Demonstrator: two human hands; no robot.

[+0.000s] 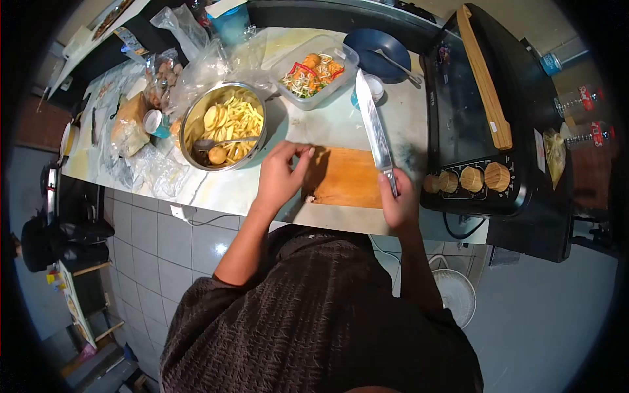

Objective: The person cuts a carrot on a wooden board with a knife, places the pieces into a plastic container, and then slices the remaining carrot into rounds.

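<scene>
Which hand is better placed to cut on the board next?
Probably the right hand: it holds the knife near the right edge of the board, while the left hand, near the left edge, has none.

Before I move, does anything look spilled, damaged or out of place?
No spill or damage shows. Crumpled plastic untidily crowds the left of the metal bowl, and a small scrap lies stray at the near-left corner of the cutting board.
</scene>
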